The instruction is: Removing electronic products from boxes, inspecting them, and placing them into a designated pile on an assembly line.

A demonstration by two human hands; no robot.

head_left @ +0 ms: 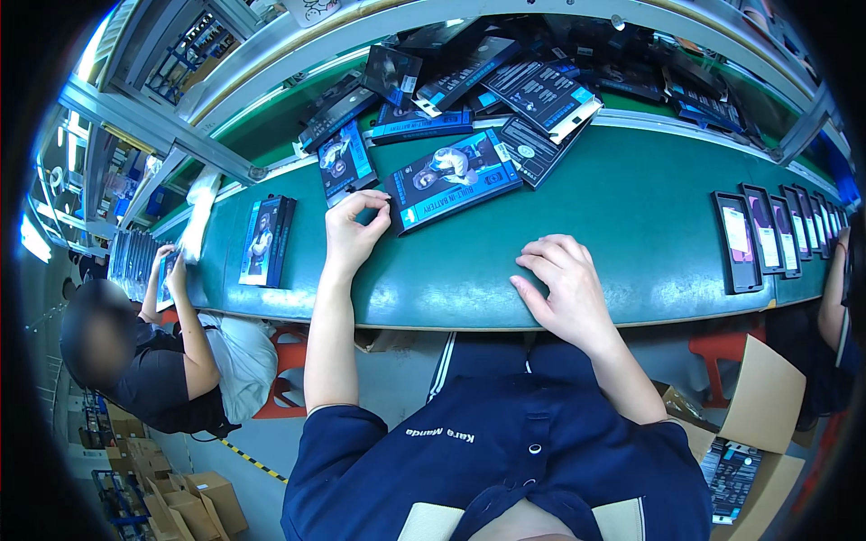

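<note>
A black and blue retail box [456, 176] printed with a figure lies slanted on the green table in front of me. My left hand [356, 233] is at its left end, thumb and fingers curled together in a pinch on the box's edge. To the right and nearer to me, my right hand [568, 287] hovers over the table, holding nothing. Its fingers are loosely bent and apart from the thumb. A similar box [346, 163] lies just beyond my left hand, and another with its printed back up [538, 149] touches the far right side of the slanted one.
Many more boxes [541, 93] are heaped at the far side, under a metal frame [171, 128]. One box [266, 242] stands apart at the left. Black trays with phones [738, 242] line the right. A co-worker [171, 361] sits at left; an open carton [762, 397] is at lower right.
</note>
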